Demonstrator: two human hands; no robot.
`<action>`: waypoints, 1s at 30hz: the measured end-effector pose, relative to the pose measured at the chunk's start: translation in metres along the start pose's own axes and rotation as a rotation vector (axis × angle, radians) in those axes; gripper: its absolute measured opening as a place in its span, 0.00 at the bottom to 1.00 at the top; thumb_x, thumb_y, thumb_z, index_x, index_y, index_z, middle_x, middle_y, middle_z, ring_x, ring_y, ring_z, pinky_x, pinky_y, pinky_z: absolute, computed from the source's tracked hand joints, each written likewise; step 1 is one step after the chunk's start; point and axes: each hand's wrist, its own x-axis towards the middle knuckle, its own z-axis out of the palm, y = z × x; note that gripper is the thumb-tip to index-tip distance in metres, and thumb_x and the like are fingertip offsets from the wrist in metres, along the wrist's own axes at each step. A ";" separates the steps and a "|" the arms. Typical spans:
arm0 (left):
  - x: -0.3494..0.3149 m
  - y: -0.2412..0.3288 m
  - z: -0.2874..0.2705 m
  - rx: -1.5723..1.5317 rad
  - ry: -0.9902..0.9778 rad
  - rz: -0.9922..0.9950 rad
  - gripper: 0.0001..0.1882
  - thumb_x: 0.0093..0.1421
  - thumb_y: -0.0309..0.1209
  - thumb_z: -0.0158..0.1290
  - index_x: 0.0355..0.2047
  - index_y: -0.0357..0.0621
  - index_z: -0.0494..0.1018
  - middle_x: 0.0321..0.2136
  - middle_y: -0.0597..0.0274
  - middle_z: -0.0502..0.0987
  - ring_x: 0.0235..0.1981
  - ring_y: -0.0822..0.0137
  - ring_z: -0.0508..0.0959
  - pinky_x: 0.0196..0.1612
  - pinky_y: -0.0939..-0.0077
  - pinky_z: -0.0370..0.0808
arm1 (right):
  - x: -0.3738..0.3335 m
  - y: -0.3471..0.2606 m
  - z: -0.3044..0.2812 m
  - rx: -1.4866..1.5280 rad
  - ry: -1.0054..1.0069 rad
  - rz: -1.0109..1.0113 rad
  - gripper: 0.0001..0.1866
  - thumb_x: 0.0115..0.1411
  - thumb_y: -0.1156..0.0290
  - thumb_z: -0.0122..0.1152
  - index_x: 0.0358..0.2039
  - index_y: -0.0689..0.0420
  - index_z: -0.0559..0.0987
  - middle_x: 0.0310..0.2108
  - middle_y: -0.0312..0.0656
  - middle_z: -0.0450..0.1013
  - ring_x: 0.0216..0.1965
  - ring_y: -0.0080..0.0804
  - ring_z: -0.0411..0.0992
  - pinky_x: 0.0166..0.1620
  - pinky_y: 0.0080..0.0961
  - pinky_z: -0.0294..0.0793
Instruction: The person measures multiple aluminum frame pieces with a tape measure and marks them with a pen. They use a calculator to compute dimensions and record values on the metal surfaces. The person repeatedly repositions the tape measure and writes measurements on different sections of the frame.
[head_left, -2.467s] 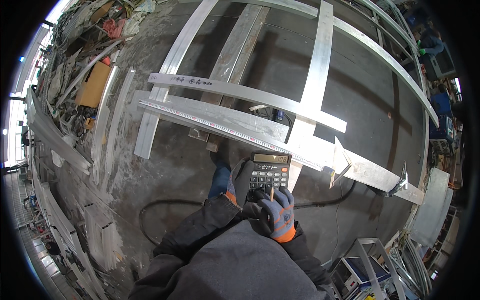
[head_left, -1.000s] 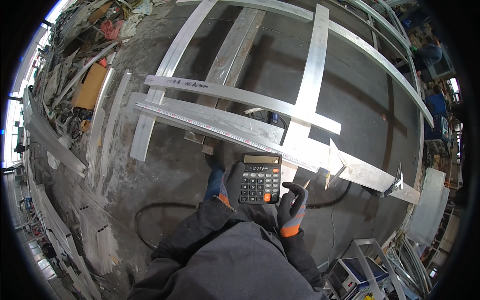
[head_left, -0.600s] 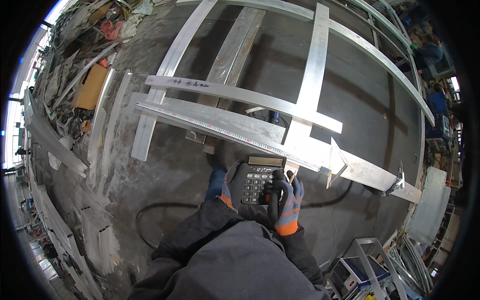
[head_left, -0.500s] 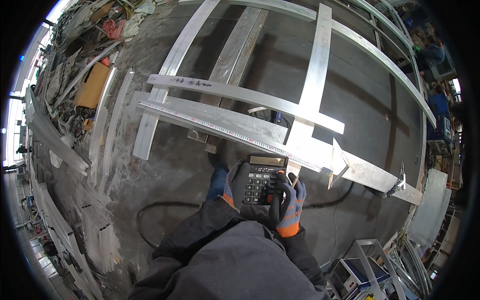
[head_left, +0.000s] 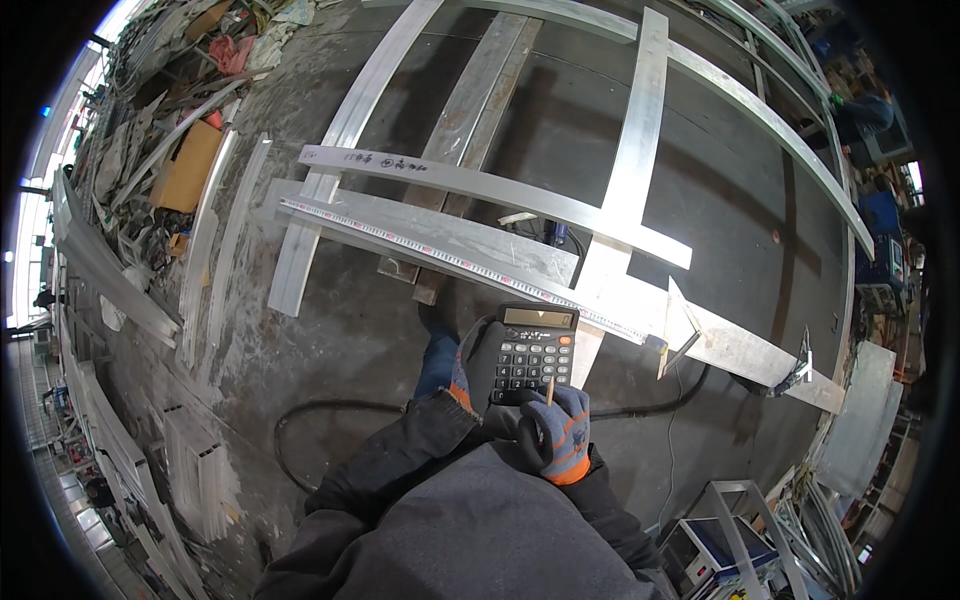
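My left hand [head_left: 479, 362], in a grey glove with an orange cuff, is wrapped round the left side of a black desk calculator [head_left: 523, 350]. The calculator is tilted toward me, with its display and most keys showing. Over the lower right keys lies my right hand [head_left: 562, 428], gloved alike, with its fingers curled. A thin tan stick like a pencil [head_left: 550, 391] pokes up from that hand. Just beyond the calculator, a white measuring tape with red marks [head_left: 430, 251] stretches along a flat metal bar [head_left: 470, 240].
Silvery metal bars [head_left: 500, 188] cross over one another ahead, some with dark handwriting. A triangular metal piece [head_left: 678, 325] stands upright at right. A black hose [head_left: 335, 406] curves across the floor. Scrap and cardboard [head_left: 186, 165] pile up at far left. A metal frame [head_left: 735, 520] stands lower right.
My right hand has drawn back from the upper right keys toward the calculator's lower edge, its fingers curling. The display shows more fully. My left hand keeps its hold.
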 end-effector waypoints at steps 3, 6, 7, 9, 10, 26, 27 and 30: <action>-0.002 -0.004 0.001 0.262 0.019 0.254 0.21 0.78 0.42 0.44 0.60 0.40 0.70 0.52 0.51 0.80 0.49 0.60 0.83 0.48 0.68 0.86 | -0.002 0.002 0.003 -0.038 -0.053 -0.025 0.19 0.52 0.70 0.69 0.46 0.53 0.81 0.49 0.42 0.80 0.53 0.48 0.73 0.55 0.48 0.69; 0.003 -0.010 0.000 -0.248 0.165 -0.100 0.15 0.76 0.39 0.49 0.55 0.43 0.73 0.47 0.61 0.82 0.44 0.70 0.84 0.44 0.75 0.84 | -0.002 0.005 0.007 -0.093 -0.212 -0.018 0.21 0.55 0.67 0.67 0.51 0.51 0.80 0.54 0.44 0.78 0.59 0.47 0.70 0.62 0.52 0.65; 0.004 -0.012 0.000 -0.211 0.182 -0.097 0.15 0.77 0.39 0.49 0.54 0.43 0.73 0.47 0.61 0.82 0.44 0.70 0.84 0.44 0.75 0.84 | -0.003 0.005 0.007 -0.059 -0.150 -0.054 0.21 0.55 0.66 0.67 0.51 0.51 0.80 0.54 0.44 0.78 0.59 0.48 0.70 0.62 0.52 0.64; 0.005 -0.014 -0.001 -0.231 0.193 -0.098 0.14 0.77 0.38 0.49 0.54 0.43 0.73 0.46 0.61 0.82 0.44 0.70 0.83 0.44 0.75 0.84 | -0.005 0.005 0.006 -0.005 -0.072 -0.085 0.21 0.55 0.66 0.67 0.51 0.51 0.80 0.54 0.43 0.78 0.59 0.48 0.70 0.63 0.52 0.64; 0.005 -0.015 -0.001 -0.289 0.185 -0.104 0.14 0.77 0.37 0.49 0.54 0.42 0.73 0.46 0.61 0.82 0.44 0.71 0.83 0.44 0.75 0.84 | -0.004 0.005 0.006 -0.009 -0.130 -0.064 0.21 0.55 0.66 0.68 0.51 0.51 0.80 0.54 0.43 0.78 0.59 0.48 0.70 0.63 0.53 0.63; 0.008 0.013 0.016 -0.241 0.019 -0.043 0.17 0.78 0.38 0.44 0.56 0.39 0.73 0.47 0.58 0.83 0.45 0.68 0.84 0.46 0.74 0.84 | 0.007 0.013 0.000 -0.108 0.269 0.199 0.17 0.49 0.82 0.62 0.41 0.56 0.77 0.50 0.46 0.81 0.53 0.52 0.72 0.58 0.52 0.68; 0.009 0.014 0.015 -0.259 -0.023 -0.041 0.18 0.78 0.38 0.44 0.56 0.39 0.73 0.48 0.58 0.83 0.46 0.67 0.84 0.46 0.73 0.84 | 0.007 0.014 -0.001 -0.107 0.290 0.234 0.17 0.49 0.82 0.62 0.41 0.56 0.77 0.49 0.46 0.81 0.53 0.53 0.72 0.57 0.53 0.68; 0.011 0.015 0.014 -0.453 -0.124 -0.128 0.19 0.78 0.39 0.43 0.58 0.37 0.71 0.51 0.56 0.82 0.49 0.66 0.83 0.50 0.70 0.84 | 0.007 0.016 0.001 -0.118 0.237 0.180 0.15 0.54 0.83 0.59 0.43 0.56 0.76 0.54 0.46 0.79 0.57 0.54 0.70 0.61 0.53 0.66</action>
